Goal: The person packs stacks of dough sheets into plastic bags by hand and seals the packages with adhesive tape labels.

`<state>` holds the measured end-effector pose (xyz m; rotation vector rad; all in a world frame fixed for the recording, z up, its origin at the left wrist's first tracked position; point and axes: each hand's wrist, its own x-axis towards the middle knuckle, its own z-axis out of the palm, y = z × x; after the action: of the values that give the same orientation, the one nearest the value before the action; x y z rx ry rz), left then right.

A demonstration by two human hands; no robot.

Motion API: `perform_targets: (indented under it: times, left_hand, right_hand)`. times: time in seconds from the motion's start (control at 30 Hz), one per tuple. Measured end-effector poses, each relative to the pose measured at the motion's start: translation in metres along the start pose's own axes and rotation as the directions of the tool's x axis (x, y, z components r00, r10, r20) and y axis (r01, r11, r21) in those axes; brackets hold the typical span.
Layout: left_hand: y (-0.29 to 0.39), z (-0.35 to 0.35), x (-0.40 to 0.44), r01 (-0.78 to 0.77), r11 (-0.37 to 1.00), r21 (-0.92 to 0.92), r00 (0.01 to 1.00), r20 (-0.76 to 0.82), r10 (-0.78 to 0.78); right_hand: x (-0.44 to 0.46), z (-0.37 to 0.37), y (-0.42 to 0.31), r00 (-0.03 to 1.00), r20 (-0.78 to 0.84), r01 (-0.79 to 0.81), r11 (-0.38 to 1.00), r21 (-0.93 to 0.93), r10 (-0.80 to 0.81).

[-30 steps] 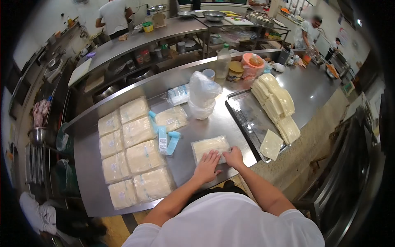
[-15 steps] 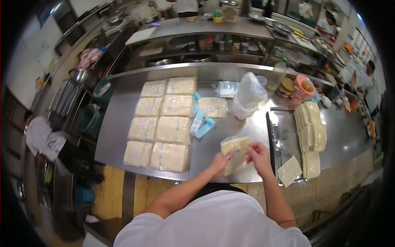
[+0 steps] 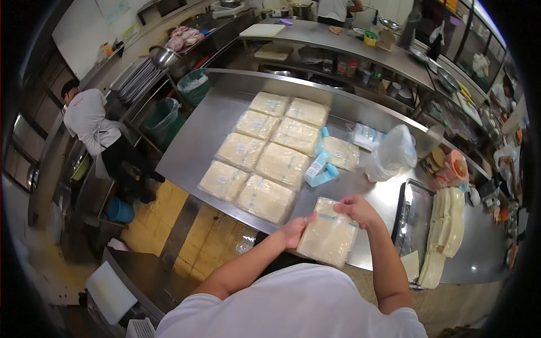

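Close to my body, at the table's front edge, I hold a clear plastic pack of pale square wrapper sheets [image 3: 327, 234]. My left hand [image 3: 294, 231] grips its left side, with the thumb on top. My right hand [image 3: 358, 210] pinches the upper right edge. Left of the pack lie several similar packs [image 3: 264, 198] in two columns. A roll of light blue labels [image 3: 319, 169] lies unwound beside them, next to a single labelled pack [image 3: 341, 153]. On the right, stacks of loose pale sheets [image 3: 442, 225] lie along a dark tray [image 3: 403, 211].
Behind the labels stand a cloudy plastic bag [image 3: 393, 152], a blue and white packet [image 3: 367, 137] and an orange container [image 3: 452, 167]. A raised rim [image 3: 282, 79] runs along the steel table's back. Another person [image 3: 96, 121] stands at the far left counter.
My view has swung to the left, so the table appears shifted right and tilted. The pack in my hands has turned flatter, its broad face now upward, and my right hand has moved onto its upper edge.
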<state>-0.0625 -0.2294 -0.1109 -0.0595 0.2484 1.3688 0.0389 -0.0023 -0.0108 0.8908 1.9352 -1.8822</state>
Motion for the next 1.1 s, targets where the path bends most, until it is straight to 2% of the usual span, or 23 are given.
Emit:
perform_targets:
  times: [0.03, 0.13, 0.2, 0.23, 0.33, 0.43, 0.5, 0.53, 0.6, 0.63, 0.73, 0.87, 0.9, 0.97, 1.0, 1.07, 1.1]
  left_hand:
    - [0.008, -0.005, -0.014, -0.02, 0.999, -0.036, 0.999, 0.039, 0.022]
    - [0.03, -0.031, -0.06, -0.153, 0.974, -0.168, 0.987, 0.022, 0.159]
    - [0.043, -0.05, -0.09, -0.244, 0.97, 0.02, 0.965, -0.098, 0.245]
    - [0.051, -0.06, -0.106, -0.275, 0.955, 0.11, 0.945, -0.154, 0.289]
    - [0.091, -0.083, -0.164, -0.168, 0.935, 0.312, 0.955, -0.182, 0.233]
    - [0.14, -0.074, -0.215, -0.205, 0.913, 0.353, 0.972, -0.036, 0.232]
    - [0.16, -0.056, -0.226, -0.304, 0.857, 0.416, 0.894, -0.185, 0.407]
    - [0.17, -0.051, -0.231, -0.344, 0.821, 0.456, 0.836, -0.25, 0.489]
    - [0.19, -0.056, -0.243, -0.445, 0.837, 0.317, 0.801, -0.278, 0.531]
    - [0.198, -0.06, -0.247, -0.501, 0.831, 0.242, 0.784, -0.28, 0.554]
    - [0.216, -0.063, -0.256, -0.621, 0.782, 0.055, 0.753, -0.235, 0.614]
    - [0.239, -0.069, -0.272, -0.654, 0.751, -0.094, 0.756, -0.128, 0.642]
    - [0.251, -0.068, -0.282, -0.657, 0.753, -0.034, 0.745, -0.184, 0.641]
    - [0.278, -0.069, -0.308, -0.643, 0.76, 0.091, 0.713, -0.29, 0.638]
    - [0.285, -0.076, -0.315, -0.588, 0.77, 0.25, 0.681, -0.361, 0.637]
    - [0.297, -0.096, -0.318, -0.406, 0.743, 0.532, 0.586, -0.472, 0.659]
    - [0.295, -0.101, -0.318, -0.299, 0.73, 0.614, 0.527, -0.531, 0.663]
  right_hand:
    - [0.01, 0.009, -0.005, 0.999, -0.023, 0.033, 0.999, 0.037, -0.033]
    - [0.043, 0.046, -0.024, 0.988, -0.09, 0.135, 0.983, 0.124, -0.124]
    - [0.06, 0.074, -0.041, 0.98, -0.121, 0.172, 0.975, 0.142, -0.155]
    - [0.07, 0.089, -0.049, 0.977, -0.1, 0.196, 0.976, 0.094, -0.186]
    - [0.104, 0.135, -0.079, 0.971, -0.005, 0.239, 0.969, -0.055, -0.239]
    - [0.145, 0.187, -0.131, 0.963, 0.147, 0.251, 0.947, -0.202, -0.224]
    - [0.167, 0.225, -0.163, 0.946, 0.239, 0.278, 0.927, -0.253, -0.218]
    - [0.175, 0.239, -0.168, 0.945, 0.189, 0.291, 0.948, -0.126, -0.265]
    - [0.195, 0.261, -0.174, 0.937, 0.066, 0.334, 0.934, 0.126, -0.344]
    - [0.2, 0.264, -0.166, 0.937, -0.009, 0.347, 0.932, 0.106, -0.348]
    - [0.187, 0.281, -0.136, 0.997, -0.008, 0.081, 0.954, 0.288, -0.082]
    - [0.183, 0.318, -0.133, 0.975, 0.107, 0.096, 0.802, 0.589, -0.195]
    - [0.19, 0.322, -0.135, 0.976, -0.013, 0.186, 0.797, 0.574, -0.219]
    - [0.2, 0.312, -0.145, 0.98, 0.021, 0.172, 0.902, 0.396, -0.196]
    - [0.203, 0.308, -0.146, 0.983, 0.035, 0.163, 0.94, 0.3, -0.182]
    - [0.214, 0.315, -0.139, 0.995, -0.043, 0.094, 0.976, 0.197, -0.087]
    - [0.224, 0.317, -0.134, 0.996, -0.084, 0.054, 0.988, 0.146, -0.042]
